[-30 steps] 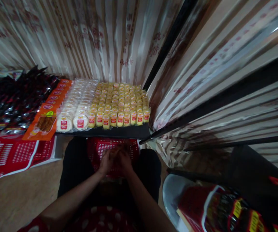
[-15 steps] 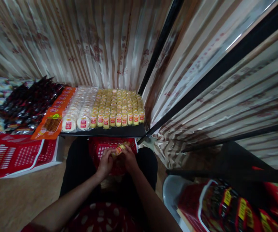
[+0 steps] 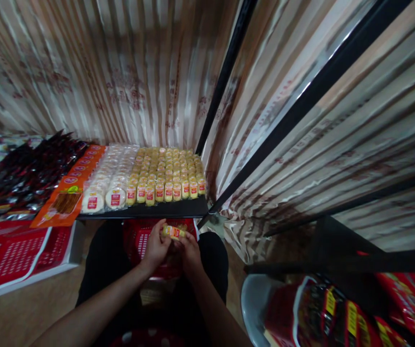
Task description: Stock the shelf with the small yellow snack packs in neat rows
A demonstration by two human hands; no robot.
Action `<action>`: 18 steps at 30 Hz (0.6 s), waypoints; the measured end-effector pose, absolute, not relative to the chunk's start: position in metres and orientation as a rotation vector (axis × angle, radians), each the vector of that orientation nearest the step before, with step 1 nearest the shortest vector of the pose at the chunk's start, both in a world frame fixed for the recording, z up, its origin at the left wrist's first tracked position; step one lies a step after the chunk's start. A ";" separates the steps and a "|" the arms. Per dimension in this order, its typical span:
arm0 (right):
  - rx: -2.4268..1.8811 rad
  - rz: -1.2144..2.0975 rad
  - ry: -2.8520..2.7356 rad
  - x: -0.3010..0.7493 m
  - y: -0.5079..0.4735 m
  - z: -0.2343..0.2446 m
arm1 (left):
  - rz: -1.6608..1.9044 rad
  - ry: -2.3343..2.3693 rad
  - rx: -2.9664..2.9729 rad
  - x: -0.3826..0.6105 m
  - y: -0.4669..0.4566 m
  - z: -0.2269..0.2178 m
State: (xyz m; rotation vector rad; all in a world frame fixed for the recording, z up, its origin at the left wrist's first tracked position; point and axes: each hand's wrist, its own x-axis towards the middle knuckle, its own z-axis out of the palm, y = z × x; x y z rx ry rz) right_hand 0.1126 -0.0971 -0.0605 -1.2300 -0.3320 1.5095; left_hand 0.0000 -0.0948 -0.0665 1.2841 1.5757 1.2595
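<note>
Between my two hands is a small yellow wrapped snack cake (image 3: 173, 232) with a red and white label, lying crosswise. My left hand (image 3: 157, 246) grips its left end, and my right hand (image 3: 190, 250) pinches its right end. Both hands are above a red plastic basket (image 3: 131, 246) between my knees; what lies inside it is mostly hidden. Just beyond, on a black shelf (image 3: 164, 210), stand rows of the same yellow snack cakes (image 3: 167, 178). White round wrapped cakes (image 3: 115, 197) line up to their left.
An orange snack packet (image 3: 65, 197) and a heap of dark shiny packets (image 3: 30, 178) lie farther left on the shelf. Under it sits another red basket (image 3: 16, 250). Black metal bars (image 3: 287, 120) slant along the right, before a striped curtain (image 3: 149, 72). Low right, a grey stool (image 3: 252, 299) stands by bagged goods.
The snack cake has turned from slanted to nearly level, its label now facing up more fully. My hands still hold it. The whole view has shifted, with the shelf lower and farther left.
</note>
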 end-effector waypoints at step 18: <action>-1.565 0.382 -1.551 0.124 -0.057 -0.043 | 1.105 1.437 1.949 0.034 0.021 -0.008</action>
